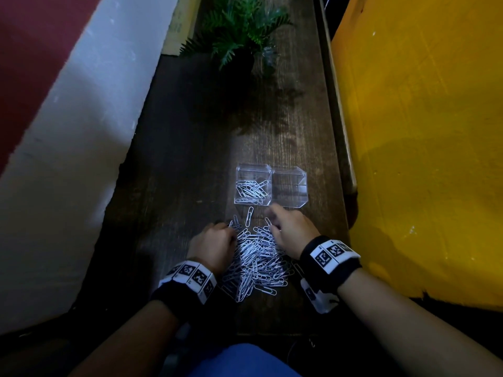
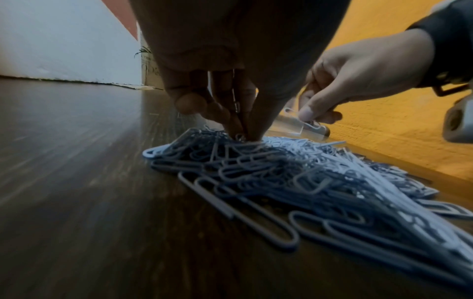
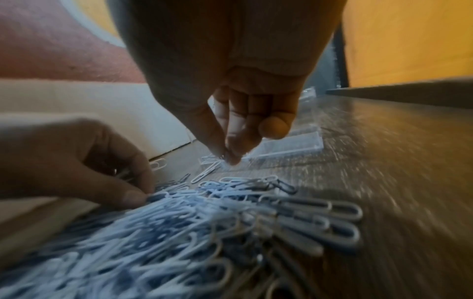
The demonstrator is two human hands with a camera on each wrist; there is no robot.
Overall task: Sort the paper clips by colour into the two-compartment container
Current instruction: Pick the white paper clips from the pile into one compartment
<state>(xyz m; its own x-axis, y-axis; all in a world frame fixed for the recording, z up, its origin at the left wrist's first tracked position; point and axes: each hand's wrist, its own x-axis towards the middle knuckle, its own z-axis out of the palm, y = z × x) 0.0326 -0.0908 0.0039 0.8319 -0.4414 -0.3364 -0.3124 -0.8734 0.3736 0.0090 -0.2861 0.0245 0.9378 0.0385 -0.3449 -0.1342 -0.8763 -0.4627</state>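
Observation:
A heap of white and silver paper clips [image 1: 255, 263] lies on the dark wooden table [image 1: 185, 186], just short of the clear two-compartment container [image 1: 271, 170]. Its left compartment holds several white clips [image 1: 251, 189]; nothing shows in the right compartment [image 1: 290, 190]. My left hand [image 1: 231, 232] is at the heap's far left edge, its curled fingers pinching a silver clip [image 2: 236, 103] against the pile. At the heap's far right corner my right hand [image 1: 272, 220] pinches a white clip [image 2: 311, 123] between thumb and fingers [image 3: 231, 155], close to the container's near wall.
A few loose white clips [image 1: 249, 216] lie between heap and container. A potted fern [image 1: 242, 31] stands at the table's far end. A yellow wall [image 1: 424, 131] borders the right side, a white and red wall [image 1: 73, 126] the left.

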